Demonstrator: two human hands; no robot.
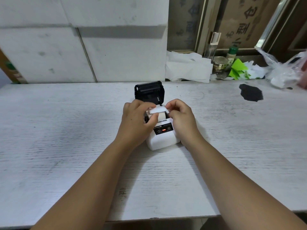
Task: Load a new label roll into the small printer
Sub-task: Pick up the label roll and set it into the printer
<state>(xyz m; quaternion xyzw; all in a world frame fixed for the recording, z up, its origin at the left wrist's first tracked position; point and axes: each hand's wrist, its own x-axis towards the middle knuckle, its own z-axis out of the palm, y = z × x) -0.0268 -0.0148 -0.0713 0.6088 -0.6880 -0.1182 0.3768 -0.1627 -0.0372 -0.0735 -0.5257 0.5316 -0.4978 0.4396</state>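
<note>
A small white printer (pixel 162 140) stands in the middle of the table, its black lid (pixel 149 91) tipped open toward the back. A red light glows on its dark front panel. A white label roll (pixel 161 115) sits in the open bay at the top. My left hand (pixel 138 120) grips the roll from the left side, fingers curled over it. My right hand (pixel 180 117) pinches the loose end of the label strip at the top right of the roll. Most of the roll and the bay is hidden under my fingers.
The white wood-grain table (pixel 66 138) has a dark stain (pixel 250 92) at the back right. Behind it lie crumpled white paper (pixel 187 68), a glass jar (pixel 220 64), a green-capped bottle (pixel 231 55), green scraps (pixel 237 68) and a plastic bag (pixel 285 70). White foam boards (pixel 83 39) stand behind.
</note>
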